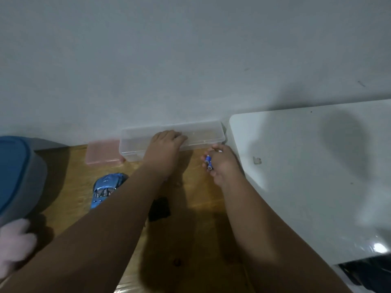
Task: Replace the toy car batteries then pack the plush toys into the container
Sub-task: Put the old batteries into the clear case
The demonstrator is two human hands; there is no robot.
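A shiny blue toy car (106, 188) lies on the wooden floor, partly hidden by my left forearm. My left hand (165, 149) rests on the long clear plastic box (203, 134) against the wall, fingers curled over its front edge. My right hand (222, 163) hovers just right of it, shut on blue batteries (208, 161). A small black piece (159, 209), perhaps the car's battery cover, lies on the floor between my arms. A pink plush toy (14, 244) shows at the lower left edge.
A small pink plastic box (103, 154) sits left of the clear box. A grey container with a blue lid (17, 176) stands at the far left. A white board or table top (317, 176) fills the right side. The wall is close ahead.
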